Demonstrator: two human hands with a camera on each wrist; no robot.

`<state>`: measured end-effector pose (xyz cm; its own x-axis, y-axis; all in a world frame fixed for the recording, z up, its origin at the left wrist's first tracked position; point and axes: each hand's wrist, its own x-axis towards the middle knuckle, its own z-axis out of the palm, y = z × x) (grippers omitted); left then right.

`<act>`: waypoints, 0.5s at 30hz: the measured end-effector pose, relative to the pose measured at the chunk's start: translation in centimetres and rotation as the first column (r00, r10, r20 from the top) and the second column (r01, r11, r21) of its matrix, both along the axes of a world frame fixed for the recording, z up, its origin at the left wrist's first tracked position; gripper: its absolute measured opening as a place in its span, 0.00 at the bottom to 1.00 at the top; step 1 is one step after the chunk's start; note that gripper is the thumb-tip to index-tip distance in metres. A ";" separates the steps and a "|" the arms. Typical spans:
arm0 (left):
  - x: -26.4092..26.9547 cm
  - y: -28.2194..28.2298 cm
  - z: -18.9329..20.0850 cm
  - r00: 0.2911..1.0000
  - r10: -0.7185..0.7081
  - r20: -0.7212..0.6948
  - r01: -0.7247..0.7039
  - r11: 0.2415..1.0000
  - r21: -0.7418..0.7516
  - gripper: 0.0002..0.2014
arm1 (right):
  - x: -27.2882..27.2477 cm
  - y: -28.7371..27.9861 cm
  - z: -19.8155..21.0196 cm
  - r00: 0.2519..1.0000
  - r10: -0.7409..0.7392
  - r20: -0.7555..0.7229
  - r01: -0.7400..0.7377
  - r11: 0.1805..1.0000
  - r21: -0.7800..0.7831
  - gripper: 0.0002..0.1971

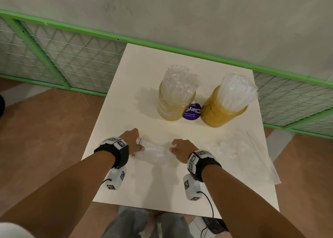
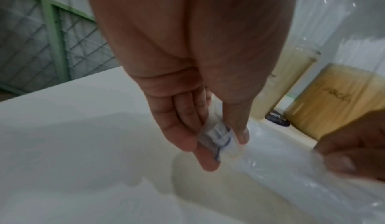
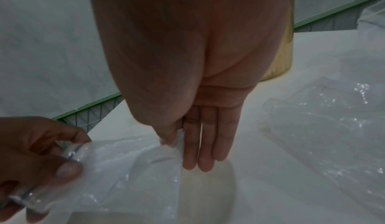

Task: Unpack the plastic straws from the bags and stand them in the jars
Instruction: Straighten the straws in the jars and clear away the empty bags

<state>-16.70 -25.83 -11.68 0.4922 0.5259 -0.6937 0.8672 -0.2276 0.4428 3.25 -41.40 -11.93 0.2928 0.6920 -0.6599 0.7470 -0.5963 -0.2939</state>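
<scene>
A clear plastic bag [image 1: 156, 154] is stretched between both hands just above the white table [image 1: 162, 187]. My left hand [image 1: 139, 145] pinches its sealed end [image 2: 216, 137] between thumb and fingers. My right hand [image 1: 172, 148] pinches the other end [image 3: 179, 139] between thumb and forefinger, with the other fingers straight. I cannot make out whether straws are inside the bag. Two yellow jars stand at the back: the left jar [image 1: 173, 104] holds clear straws [image 1: 179, 81], and the right jar [image 1: 219, 111] holds white straws [image 1: 237, 91].
A purple round label [image 1: 191, 111] lies between the jars. Crumpled clear bags [image 1: 225, 148] and a flat clear bag [image 1: 261, 158] lie on the table's right side. A green mesh fence [image 1: 59, 57] runs behind the table. Brown floor lies to the left.
</scene>
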 end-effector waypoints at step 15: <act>2.2 -0.5 1.8 0.949 -0.315 -0.011 0.308 0.916 0.256 0.29 | 3.8 -4.3 2.5 0.982 -0.189 0.028 0.179 0.962 0.206 0.23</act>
